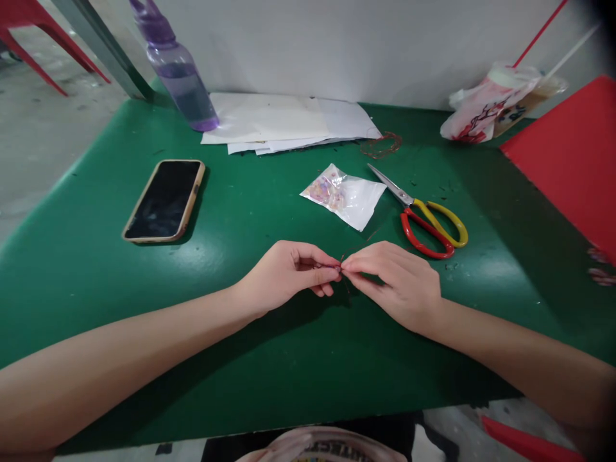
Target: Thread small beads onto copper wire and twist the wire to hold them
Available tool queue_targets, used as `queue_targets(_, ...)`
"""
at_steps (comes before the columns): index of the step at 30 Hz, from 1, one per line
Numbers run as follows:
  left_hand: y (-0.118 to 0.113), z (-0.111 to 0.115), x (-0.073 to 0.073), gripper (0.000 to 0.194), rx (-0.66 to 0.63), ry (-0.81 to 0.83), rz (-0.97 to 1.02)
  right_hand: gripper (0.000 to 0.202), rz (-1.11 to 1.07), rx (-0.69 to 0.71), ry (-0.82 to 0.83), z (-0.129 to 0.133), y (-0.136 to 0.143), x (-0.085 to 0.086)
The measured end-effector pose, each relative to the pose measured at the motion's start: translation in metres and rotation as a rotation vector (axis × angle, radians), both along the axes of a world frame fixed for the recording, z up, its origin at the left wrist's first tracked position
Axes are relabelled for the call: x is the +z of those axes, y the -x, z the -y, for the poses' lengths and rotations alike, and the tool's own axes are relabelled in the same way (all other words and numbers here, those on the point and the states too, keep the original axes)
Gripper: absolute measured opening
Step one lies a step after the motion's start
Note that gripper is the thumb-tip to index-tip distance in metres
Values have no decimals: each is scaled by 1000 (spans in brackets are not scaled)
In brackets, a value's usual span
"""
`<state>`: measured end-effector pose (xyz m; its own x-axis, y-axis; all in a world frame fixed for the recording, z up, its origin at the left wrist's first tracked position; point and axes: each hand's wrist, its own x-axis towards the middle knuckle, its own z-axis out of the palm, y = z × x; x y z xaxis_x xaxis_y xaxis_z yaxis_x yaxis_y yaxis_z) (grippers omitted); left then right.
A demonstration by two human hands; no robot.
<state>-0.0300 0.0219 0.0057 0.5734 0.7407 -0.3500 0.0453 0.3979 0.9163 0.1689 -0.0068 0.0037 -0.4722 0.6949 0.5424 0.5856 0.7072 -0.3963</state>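
Observation:
My left hand point(289, 273) pinches a small beaded strand point(332, 266) between thumb and forefinger; the fingers hide most of it. Right beside it, the thumb and forefinger of my right hand point(402, 276) are closed on a thin dark thread at the strand's end. Fine loose ends stick out above and below the fingertips. Behind the hands lies a small clear-and-white packet point(337, 192) with pink and purple beads in it. Scissors point(409, 202) with one red and one yellow handle rest to its right, blades pointing to the back left.
On the green table point(231, 212) lie a phone point(166, 199) at left, white papers point(289, 119) and a coil of brownish thread point(395, 137) at the back. A purple bottle point(185, 86) stands back left, bagged drink cups point(495, 99) back right. A red stool point(572, 160) is at right.

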Motion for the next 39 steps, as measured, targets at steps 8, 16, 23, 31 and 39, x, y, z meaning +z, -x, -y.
queue_targets(8,-1,2,3,13,16,-28,-43,6,-104,-130,310,4,7,11)
queue_targets(16,-1,4,1,13,28,-68,-62,8,-196,-157,519,2,8,10)
queue_targets(23,-2,6,-3,14,54,-93,-62,8,-119,-157,466,4,8,13)
queue_targets(31,-3,7,-4,11,87,-88,-64,11,-7,-112,262,7,9,8)
queue_targets(39,-5,5,-2,10,90,-42,-65,17,25,16,135,1,6,2)
